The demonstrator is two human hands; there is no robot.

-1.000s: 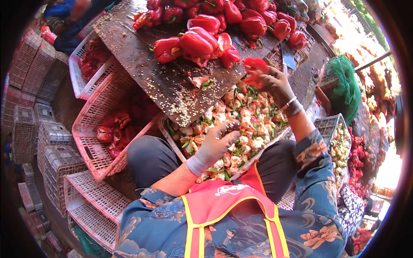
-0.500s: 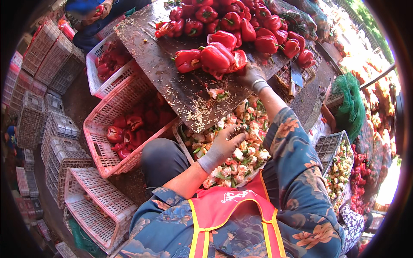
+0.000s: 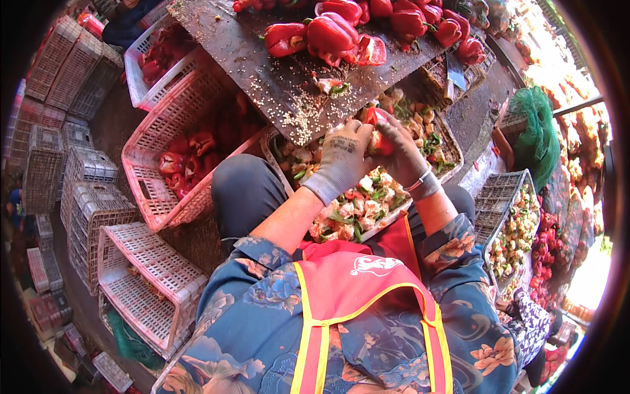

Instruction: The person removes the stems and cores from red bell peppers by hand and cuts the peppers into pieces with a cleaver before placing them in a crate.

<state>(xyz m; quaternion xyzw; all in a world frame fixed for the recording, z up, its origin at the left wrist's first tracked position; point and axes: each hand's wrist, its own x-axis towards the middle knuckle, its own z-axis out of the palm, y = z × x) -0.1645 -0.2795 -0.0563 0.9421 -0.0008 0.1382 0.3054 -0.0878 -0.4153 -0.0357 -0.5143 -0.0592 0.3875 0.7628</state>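
Observation:
A red bell pepper (image 3: 378, 139) is between my two gloved hands, above a crate (image 3: 450, 172) filled with pale pepper cores, seeds and green stems. My right hand (image 3: 401, 152) grips the pepper from the right. From the left, my left hand (image 3: 342, 154) is closed against it, its fingertips partly hidden. Beyond my hands, on the dark board (image 3: 262, 65), lie whole red peppers (image 3: 331, 36) and an opened pepper piece (image 3: 371, 50). A cut-off core with a green stem (image 3: 333, 86) rests near the board's edge, among scattered seeds.
To the left, a pink crate (image 3: 147, 190) and a white crate (image 3: 141, 85) hold red pepper pieces. A broad-bladed knife (image 3: 454, 77) stands at the board's right. Stacked crates (image 3: 98, 203) line the far left. A grey crate of cores (image 3: 489, 200) and green netting (image 3: 533, 131) are on the right.
My right hand has drawn back from the peppers on the board and now holds a pepper over the crate. My left hand has moved up from the cores to meet it.

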